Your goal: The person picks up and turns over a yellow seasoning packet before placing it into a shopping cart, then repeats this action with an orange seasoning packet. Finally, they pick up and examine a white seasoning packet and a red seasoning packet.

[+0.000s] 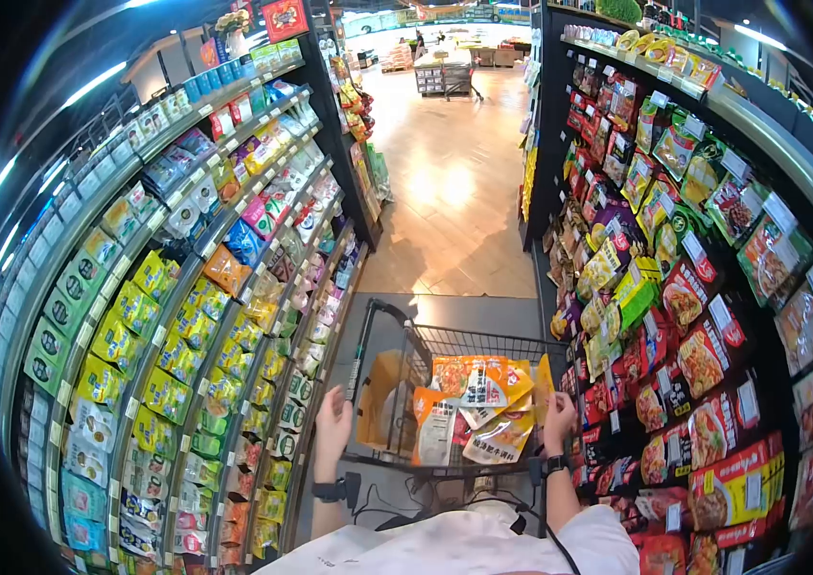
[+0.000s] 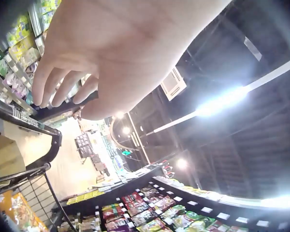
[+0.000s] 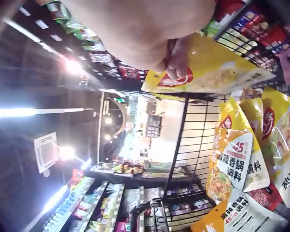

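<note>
My right hand (image 1: 558,422) pinches a yellow seasoning pouch (image 3: 203,65) by its edge, at the right side of the shopping cart. In the right wrist view the pouch's red logo lies under my fingertips. Inside the cart's black wire basket (image 1: 483,337) lie several orange, white and yellow pouches (image 1: 478,379), overlapping one another. My left hand (image 1: 332,426) is held apart from the cart, to the left of its black handle (image 1: 360,359). Its fingers (image 2: 60,89) are loosely bent with nothing in them.
Tilted shelves of small yellow and green packets (image 1: 176,355) line the left side. Along the right stands a dark rack of red and yellow food pouches (image 1: 704,364). A brown carton (image 1: 385,383) sits at the cart's left end. Ahead, wooden floor (image 1: 440,220) leads to a display stand (image 1: 443,75).
</note>
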Demonstrator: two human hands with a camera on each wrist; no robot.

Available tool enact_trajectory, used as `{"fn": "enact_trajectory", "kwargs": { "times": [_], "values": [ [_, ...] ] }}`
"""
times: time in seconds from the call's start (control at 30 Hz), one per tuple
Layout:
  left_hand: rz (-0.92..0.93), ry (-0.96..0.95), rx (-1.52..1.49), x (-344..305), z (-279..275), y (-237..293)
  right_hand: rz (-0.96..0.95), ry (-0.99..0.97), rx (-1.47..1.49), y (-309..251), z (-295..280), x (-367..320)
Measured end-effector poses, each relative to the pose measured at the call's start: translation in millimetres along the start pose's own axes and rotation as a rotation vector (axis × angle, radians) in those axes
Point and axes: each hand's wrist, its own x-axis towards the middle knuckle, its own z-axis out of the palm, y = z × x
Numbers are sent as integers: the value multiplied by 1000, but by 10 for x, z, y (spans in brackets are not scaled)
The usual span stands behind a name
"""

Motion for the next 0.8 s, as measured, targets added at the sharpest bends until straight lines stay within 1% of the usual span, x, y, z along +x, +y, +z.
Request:
{"fn": "enact_trajectory", "kwargs": {
  "times": [0.03,0.07,0.13,0.17,0.2,0.27,0.37,0.4,0.47,0.57,0.67,0.7,0.77,0.8],
  "values": [
    [23,-15,5,-109,-49,239,-24,18,-54,-253,-79,-142],
    [82,-19,-70,-125,-63,64,-67,55,16,-506,-135,-286],
    [95,-128,-136,-269,-141,150,-132,71,23,-827,-287,-546],
    [110,-162,-87,-346,-151,192,-157,85,52,-1085,-370,-712],
    [117,-238,-118,-385,-123,94,-133,76,45,-1321,-471,-880],
    [233,-380,-105,-473,-38,-42,-81,55,27,-1673,-691,-1191],
    [247,-594,-163,-731,71,381,-88,-78,141,-1810,-1007,-1544],
    [271,-639,-140,-772,231,219,-87,-119,180,-1848,-1104,-1674],
    [479,-652,-19,-994,461,248,-56,-201,200,-1960,-1322,-1930],
    [645,-807,-87,-1369,638,726,-36,-300,208,-2196,-1680,-2279],
    [299,-1286,-296,-1625,1017,558,-41,-282,356,-2175,-1996,-2503],
    [339,-1431,-208,-1687,1008,822,3,-260,343,-2197,-2132,-2556],
    [512,-1488,-9,-1777,1379,702,-42,-143,248,-1917,-2386,-2527],
    [594,-1425,-136,-1946,1464,714,-46,-84,197,-1720,-2480,-2578]
  ]
}}
